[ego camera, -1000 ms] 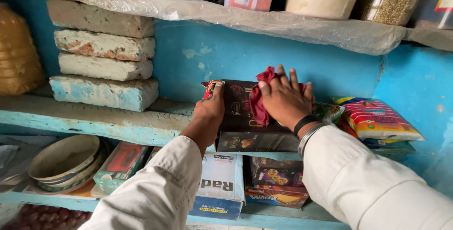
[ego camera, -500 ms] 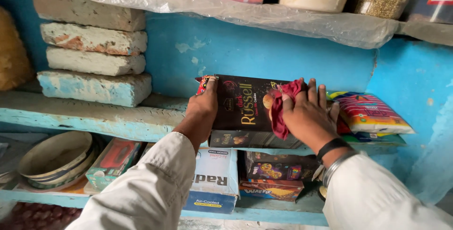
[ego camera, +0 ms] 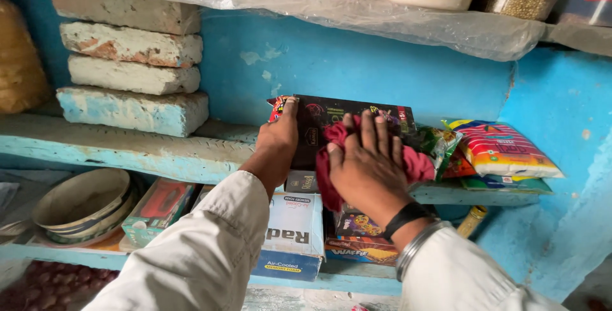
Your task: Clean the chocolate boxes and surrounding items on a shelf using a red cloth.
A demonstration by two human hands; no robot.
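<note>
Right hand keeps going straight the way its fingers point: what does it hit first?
The right hand lies flat on a red cloth over the dark box, fingers pointing up and back. Past the box's far edge, the blue back wall probably comes first; depth is unclear.

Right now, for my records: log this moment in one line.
left hand: holds dark box | right hand: presses red cloth on box | blue shelf

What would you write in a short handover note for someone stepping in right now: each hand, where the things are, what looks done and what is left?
Left hand: grips the left edge of the dark box, steadying it on the blue shelf.
Right hand: presses a red cloth flat on the box top.
Snack packets lie right of the box.
Done: cloth is on the box.
Left: cannot tell how much of the top is wiped; the far strip is uncovered.
</note>
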